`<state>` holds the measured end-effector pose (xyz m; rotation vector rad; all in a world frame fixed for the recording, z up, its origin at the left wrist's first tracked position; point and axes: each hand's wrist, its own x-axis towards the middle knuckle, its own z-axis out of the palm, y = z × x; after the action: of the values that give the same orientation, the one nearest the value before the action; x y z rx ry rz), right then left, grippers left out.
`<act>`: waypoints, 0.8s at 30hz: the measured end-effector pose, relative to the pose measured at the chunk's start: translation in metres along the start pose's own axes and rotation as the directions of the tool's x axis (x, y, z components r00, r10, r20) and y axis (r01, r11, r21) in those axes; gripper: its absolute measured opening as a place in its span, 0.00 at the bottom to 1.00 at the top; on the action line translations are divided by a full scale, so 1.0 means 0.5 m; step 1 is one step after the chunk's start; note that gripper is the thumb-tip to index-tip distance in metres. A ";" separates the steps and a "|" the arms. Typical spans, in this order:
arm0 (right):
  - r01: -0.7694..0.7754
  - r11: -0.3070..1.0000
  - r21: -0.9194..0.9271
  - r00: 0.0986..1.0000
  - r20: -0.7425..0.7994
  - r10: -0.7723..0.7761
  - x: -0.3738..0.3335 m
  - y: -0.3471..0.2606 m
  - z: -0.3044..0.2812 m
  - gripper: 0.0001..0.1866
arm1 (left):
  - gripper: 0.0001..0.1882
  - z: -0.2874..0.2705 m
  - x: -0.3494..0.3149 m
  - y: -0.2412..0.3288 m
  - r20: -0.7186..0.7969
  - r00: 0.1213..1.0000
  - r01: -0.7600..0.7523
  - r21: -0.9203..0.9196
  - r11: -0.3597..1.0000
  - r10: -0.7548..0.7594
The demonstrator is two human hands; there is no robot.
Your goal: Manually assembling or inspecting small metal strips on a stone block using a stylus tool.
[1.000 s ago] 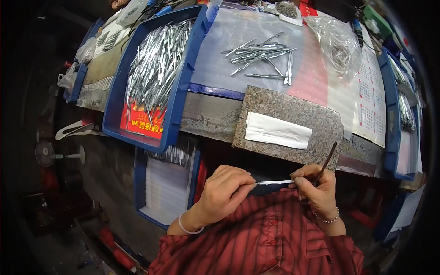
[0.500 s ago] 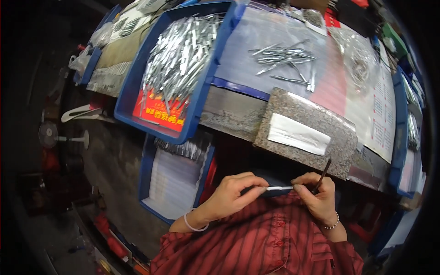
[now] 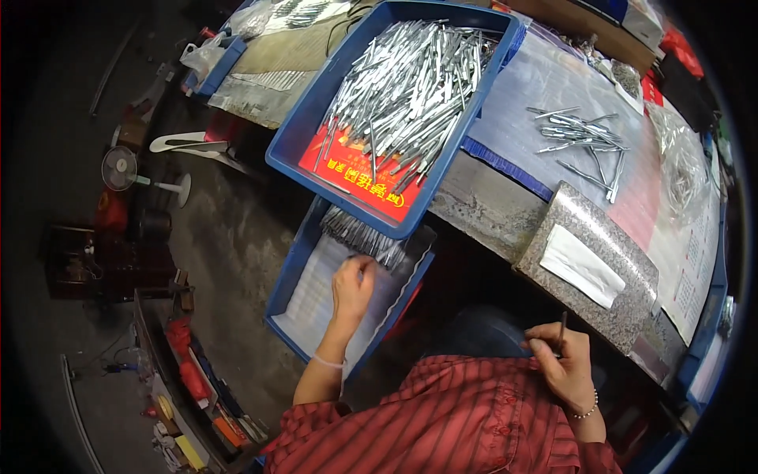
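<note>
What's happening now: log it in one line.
Left hand: near slim grey metal rods in lower blue plastic tray | Left grip: contents unclear | Right hand: holding thin dark stick

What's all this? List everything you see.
Upper tray: one, blue, on workbench.
Lower tray: one, blue, below bench level.
Metal rods: uncountable, silver, in both trays and piled right.
Other trays: two or more, blue, both sides.
Printed sheet: one, red, in upper tray.
Granite slab: one, speckled grey, bench edge.
Folded cloth or paper: one, white, on slab.
Plastic bags: at least two, clear, both sides.
Fan: one, white, left.
Small clutter: uncounted, mixed colours, lower-left.
Stick: one, dark, in right hand.
Striped shirt: one, red, worn.
Left hand: one, bare, over lower tray.
Right hand: one, bare, around stick.
</note>
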<state>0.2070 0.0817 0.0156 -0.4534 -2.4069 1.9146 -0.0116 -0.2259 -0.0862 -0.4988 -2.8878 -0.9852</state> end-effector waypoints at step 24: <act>0.282 0.951 -0.130 0.937 0.252 -0.243 0.000 -0.002 -0.007 0.10 | 0.07 -0.048 0.069 0.425 0.167 0.864 -0.367 -0.439 0.821 0.475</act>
<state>0.2074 0.0852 0.0173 0.0995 -2.6188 1.7487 0.0216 -0.0722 0.0631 -1.3388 -2.5741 -1.5088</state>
